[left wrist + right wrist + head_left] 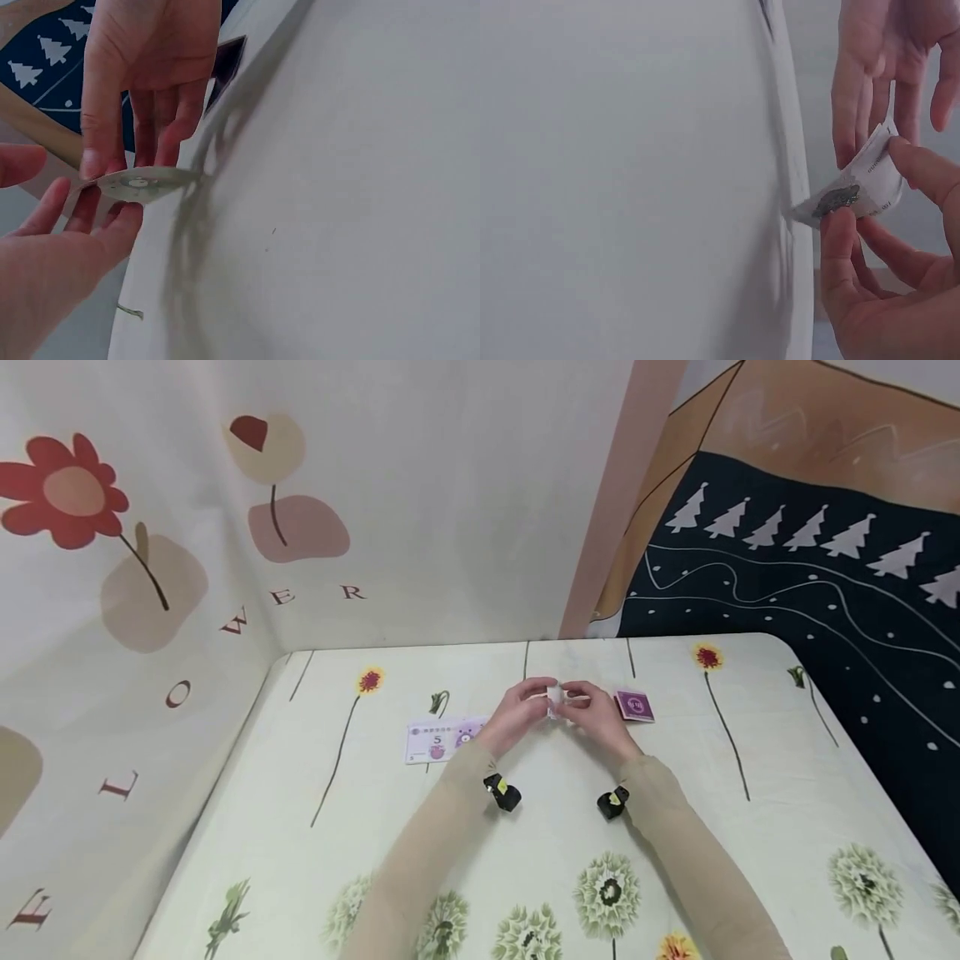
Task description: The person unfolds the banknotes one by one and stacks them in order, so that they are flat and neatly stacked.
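Observation:
A small folded paper banknote (554,700) is held up between both hands over the far part of the table. My right hand (597,718) pinches it, thumb on one face and fingers on another; printing and a dark picture show on the banknote (855,184) in the right wrist view. The fingers of my left hand (517,717) hold its other side, with the left thumb apart from it. From the left wrist view, the banknote (142,182) bows open into a narrow pocket with a greenish inside. A purple folded note (635,706) lies just right of the right hand.
A flat, pale purple play banknote marked 5 (437,741) lies left of the left hand, partly covered by that arm. The flower-printed tablecloth (555,843) meets patterned curtains (450,568) behind. Black wrist cameras are strapped on both wrists.

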`<state>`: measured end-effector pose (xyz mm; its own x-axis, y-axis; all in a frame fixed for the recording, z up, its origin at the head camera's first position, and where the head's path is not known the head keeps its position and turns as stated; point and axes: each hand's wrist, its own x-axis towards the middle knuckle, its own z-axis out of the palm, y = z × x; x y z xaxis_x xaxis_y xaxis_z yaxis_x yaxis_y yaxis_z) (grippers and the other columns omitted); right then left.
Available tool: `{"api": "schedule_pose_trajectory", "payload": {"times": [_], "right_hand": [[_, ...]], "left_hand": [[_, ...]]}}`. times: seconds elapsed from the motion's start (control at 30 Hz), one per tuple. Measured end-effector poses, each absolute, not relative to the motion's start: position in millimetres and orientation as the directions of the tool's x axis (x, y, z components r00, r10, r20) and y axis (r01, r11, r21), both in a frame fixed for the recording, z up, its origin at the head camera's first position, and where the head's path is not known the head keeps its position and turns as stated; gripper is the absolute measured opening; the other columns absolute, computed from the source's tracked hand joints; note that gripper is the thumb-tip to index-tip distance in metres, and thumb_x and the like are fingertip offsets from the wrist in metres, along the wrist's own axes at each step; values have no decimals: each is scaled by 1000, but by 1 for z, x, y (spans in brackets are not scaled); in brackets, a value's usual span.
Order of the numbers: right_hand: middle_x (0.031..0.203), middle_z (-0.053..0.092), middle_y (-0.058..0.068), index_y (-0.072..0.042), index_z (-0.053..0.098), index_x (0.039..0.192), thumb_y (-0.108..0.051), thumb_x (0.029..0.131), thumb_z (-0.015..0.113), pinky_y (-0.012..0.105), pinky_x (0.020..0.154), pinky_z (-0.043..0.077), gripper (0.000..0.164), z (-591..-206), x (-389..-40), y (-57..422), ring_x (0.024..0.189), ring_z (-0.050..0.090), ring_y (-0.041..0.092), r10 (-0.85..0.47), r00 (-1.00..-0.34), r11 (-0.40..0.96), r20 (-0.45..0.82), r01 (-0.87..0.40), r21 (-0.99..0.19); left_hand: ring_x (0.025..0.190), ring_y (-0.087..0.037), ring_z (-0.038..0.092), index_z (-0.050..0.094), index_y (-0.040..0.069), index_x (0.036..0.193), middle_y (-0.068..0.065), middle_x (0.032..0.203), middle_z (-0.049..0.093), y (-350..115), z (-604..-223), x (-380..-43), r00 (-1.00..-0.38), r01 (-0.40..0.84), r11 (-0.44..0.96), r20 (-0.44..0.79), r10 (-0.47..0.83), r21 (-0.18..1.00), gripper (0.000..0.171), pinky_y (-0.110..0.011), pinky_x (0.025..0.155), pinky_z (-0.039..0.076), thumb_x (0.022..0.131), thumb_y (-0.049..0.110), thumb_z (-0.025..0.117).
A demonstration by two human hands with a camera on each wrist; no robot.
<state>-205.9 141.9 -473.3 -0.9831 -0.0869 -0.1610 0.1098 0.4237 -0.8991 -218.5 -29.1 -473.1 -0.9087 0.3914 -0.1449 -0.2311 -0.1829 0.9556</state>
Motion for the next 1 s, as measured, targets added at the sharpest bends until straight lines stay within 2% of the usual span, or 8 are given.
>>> {"api": "schedule_pose_trajectory", "payload": {"times": [0.13,0.27,0.3,0.4,0.6,0.87,1.0], "right_hand": [[124,56,20,-2,51,134,-25,91,69,41,87,51,52,-469,-198,137,113,58,34,-83,-988,373,-132,92,-923],[112,59,19,3,51,134,-26,93,65,36,81,52,52,-466,-191,134,100,63,30,-95,-992,359,-87,48,-932],[111,59,20,5,50,134,-24,94,65,38,81,53,52,-461,-188,132,99,63,32,-104,-991,346,-87,46,-937],[110,59,21,8,47,135,-19,94,64,38,82,54,52,-459,-184,133,92,64,25,-136,-987,256,-86,49,-966],[118,56,28,11,45,136,-7,94,61,29,84,53,48,-465,-181,137,91,61,10,-165,-984,97,-71,55,-994],[120,57,29,11,48,133,-4,94,60,29,83,53,44,-468,-177,136,93,61,9,-163,-984,75,-67,55,-996],[124,57,27,8,50,132,-2,94,60,30,84,53,42,-468,-175,135,97,60,10,-148,-985,49,-87,81,-996]], "left_hand": [[97,-16,56,49,-5,133,-15,127,47,-31,-467,-210,-900,-190,-179,-98,425,965,43,-40,96,44,89,-7,52],[108,-21,57,48,-3,135,-17,133,44,-33,-463,-204,-883,-150,-158,-60,466,976,43,-46,103,40,93,-2,54],[110,-22,57,48,-2,135,-17,134,44,-34,-462,-203,-879,-151,-160,-58,474,976,43,-45,103,39,93,-3,54],[117,-26,55,49,-1,134,-17,135,46,-36,-460,-200,-872,-122,-140,-39,489,983,41,-39,102,41,94,-2,55],[126,-33,47,53,-1,132,-15,137,48,-37,-458,-194,-881,-2,-68,30,472,998,40,-34,98,45,92,-4,59],[123,-34,48,56,-2,128,-14,135,49,-37,-461,-191,-900,31,-30,41,434,999,42,-34,93,48,87,-9,62],[122,-39,47,56,-6,126,-18,134,48,-39,-451,-186,-909,30,-29,39,415,999,43,-34,95,47,84,-15,59]]}}
